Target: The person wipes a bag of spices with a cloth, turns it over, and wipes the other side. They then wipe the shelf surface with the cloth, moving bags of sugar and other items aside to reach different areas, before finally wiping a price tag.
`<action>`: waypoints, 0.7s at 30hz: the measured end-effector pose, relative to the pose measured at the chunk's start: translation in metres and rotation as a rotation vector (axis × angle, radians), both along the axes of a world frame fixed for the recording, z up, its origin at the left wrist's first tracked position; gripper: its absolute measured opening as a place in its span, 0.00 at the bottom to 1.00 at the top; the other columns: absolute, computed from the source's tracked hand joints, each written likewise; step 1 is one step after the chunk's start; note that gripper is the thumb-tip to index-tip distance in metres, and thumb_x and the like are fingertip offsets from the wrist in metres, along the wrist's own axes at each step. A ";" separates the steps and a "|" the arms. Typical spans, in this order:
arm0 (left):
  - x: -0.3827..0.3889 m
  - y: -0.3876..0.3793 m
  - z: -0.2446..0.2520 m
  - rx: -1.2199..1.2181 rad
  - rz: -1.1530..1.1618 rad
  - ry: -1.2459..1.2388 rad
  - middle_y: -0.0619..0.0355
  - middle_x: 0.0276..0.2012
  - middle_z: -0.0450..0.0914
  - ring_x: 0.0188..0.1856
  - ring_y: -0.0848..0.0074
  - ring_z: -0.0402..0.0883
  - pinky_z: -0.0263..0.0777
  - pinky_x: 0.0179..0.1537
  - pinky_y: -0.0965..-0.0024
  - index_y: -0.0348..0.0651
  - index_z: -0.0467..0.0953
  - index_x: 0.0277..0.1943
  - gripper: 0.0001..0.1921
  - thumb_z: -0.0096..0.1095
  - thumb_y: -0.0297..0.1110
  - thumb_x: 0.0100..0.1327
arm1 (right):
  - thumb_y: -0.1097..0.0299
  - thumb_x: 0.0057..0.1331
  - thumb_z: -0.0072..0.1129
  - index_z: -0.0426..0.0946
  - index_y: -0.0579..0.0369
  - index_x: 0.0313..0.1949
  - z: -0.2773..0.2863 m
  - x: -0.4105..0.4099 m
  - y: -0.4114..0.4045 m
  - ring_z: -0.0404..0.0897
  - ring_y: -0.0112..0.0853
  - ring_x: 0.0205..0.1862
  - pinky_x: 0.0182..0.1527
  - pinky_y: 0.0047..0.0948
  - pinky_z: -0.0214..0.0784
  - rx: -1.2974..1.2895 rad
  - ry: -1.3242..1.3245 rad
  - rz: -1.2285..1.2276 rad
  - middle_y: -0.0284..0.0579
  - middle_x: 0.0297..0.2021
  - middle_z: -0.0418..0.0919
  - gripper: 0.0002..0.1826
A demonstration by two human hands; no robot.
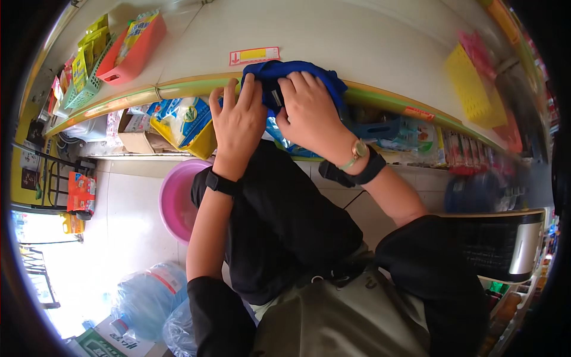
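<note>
A bunched blue cloth [296, 67] lies over the front edge of the pale shelf [357, 49]. My right hand [310, 105] grips it from above, fingers bent over the fabric and thumb towards the left. At the cloth's left side is my left hand [238, 116], its fingers spread and the inner ones touching the fabric. The left thumb is hidden, so its hold is unclear. Between the hands shows a dark patch with a small light strip [275, 95], too shadowed to name. A price tag holder [254, 56] lies on the shelf just behind the cloth.
A coral basket [147, 49] and a green basket [91, 85] hold packets at left; a yellow basket [473, 85] stands right. Below are a yellow bin [203, 143] of bags and a blue basket [377, 129]. A pink basin [178, 201] and large water bottle [149, 290] occupy the floor.
</note>
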State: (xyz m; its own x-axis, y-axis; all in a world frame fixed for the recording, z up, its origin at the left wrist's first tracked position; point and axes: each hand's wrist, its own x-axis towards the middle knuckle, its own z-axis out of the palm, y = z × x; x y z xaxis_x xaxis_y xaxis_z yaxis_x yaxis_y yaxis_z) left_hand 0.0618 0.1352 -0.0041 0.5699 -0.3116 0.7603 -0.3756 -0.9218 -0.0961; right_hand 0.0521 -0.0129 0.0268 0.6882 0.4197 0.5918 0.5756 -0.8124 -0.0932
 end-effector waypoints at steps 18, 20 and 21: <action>0.025 0.108 -0.001 0.030 0.047 -0.004 0.61 0.46 0.77 0.50 0.66 0.71 0.56 0.58 0.56 0.46 0.76 0.42 0.14 0.57 0.30 0.49 | 0.70 0.41 0.58 0.74 0.63 0.25 -0.013 0.051 0.106 0.72 0.42 0.36 0.42 0.34 0.63 -0.105 -0.088 0.331 0.51 0.28 0.73 0.11; 0.030 0.129 -0.001 0.049 0.109 0.002 0.61 0.47 0.78 0.52 0.66 0.71 0.56 0.58 0.57 0.46 0.77 0.43 0.15 0.59 0.31 0.50 | 0.70 0.42 0.59 0.75 0.62 0.26 -0.010 0.057 0.125 0.72 0.41 0.37 0.42 0.33 0.63 -0.123 -0.101 0.370 0.49 0.28 0.73 0.11; 0.033 0.140 -0.005 0.051 0.131 0.006 0.61 0.48 0.78 0.52 0.66 0.71 0.56 0.58 0.57 0.46 0.77 0.44 0.16 0.59 0.31 0.50 | 0.69 0.41 0.60 0.76 0.63 0.27 -0.015 0.062 0.137 0.71 0.40 0.37 0.42 0.33 0.62 -0.114 -0.113 0.377 0.48 0.29 0.73 0.13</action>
